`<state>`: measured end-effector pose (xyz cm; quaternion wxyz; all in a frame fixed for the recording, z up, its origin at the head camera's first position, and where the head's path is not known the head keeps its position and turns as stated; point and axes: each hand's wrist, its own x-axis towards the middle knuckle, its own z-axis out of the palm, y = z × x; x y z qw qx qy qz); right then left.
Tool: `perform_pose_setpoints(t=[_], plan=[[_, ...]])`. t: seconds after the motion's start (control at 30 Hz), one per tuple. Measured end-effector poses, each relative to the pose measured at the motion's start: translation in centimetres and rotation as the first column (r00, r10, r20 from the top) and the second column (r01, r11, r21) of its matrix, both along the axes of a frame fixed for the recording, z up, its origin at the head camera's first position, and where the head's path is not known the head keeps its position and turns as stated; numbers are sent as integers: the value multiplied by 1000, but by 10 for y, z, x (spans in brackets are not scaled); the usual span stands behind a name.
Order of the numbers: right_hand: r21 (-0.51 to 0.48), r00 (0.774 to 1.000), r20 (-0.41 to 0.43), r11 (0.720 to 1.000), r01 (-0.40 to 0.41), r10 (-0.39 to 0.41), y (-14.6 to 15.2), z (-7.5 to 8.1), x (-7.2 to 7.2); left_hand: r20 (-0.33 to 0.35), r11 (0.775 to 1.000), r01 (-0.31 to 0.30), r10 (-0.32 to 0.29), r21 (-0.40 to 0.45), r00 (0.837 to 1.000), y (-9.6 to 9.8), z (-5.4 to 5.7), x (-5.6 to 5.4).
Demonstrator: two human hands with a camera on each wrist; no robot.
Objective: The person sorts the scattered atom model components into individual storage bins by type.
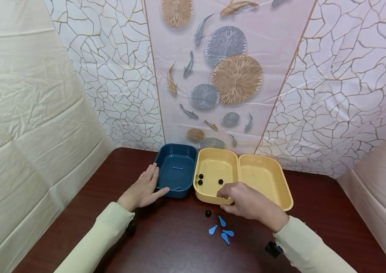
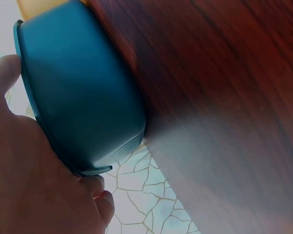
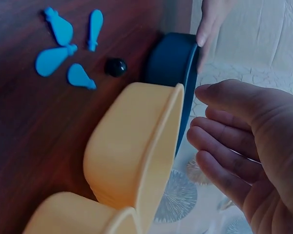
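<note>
Right hand (image 1: pixel 249 201) over the front of the middle yellow tray (image 1: pixel 216 167), left hand (image 1: pixel 144 189) against the blue tray (image 1: pixel 172 178).
The right fingers bend loosely, apart from the thumb, holding nothing; contact with the tray is hard to judge. The left fingers lie straight along the blue tray's side. Three black balls (image 1: pixel 221 181) sit in the middle tray; a fourth ball (image 1: pixel 208 213) rests on the worktop (image 1: pixel 165 242) near four blue drop-shaped pieces (image 1: pixel 225 238).

The trays (image 2: pixel 83 87) look like smooth plastic, and the balls (image 1: pixel 208 213) are glossy. The counter (image 1: pixel 165 242) has sheeny wood grain; the drapes (image 1: pixel 19 106) are creased cloth.
</note>
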<state>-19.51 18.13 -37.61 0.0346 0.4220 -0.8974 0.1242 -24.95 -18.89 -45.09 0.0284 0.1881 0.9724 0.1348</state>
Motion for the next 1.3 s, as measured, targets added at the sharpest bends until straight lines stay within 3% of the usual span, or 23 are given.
perform_pose_setpoints(t=[0.53,0.83,1.3], plan=[[-17,1000,26,1000,17,-17,-6,-32,10,6,1000,1,-1,1,1000,1,0,0],[37,998,56,999,40,-42,-14,-45,10,2,1000,1,-1,1,1000,1,1,1],[69,1000,-10,997,27,-27,-21,-63,7,-7,1000,1,-1,11,1000,1,0,2]])
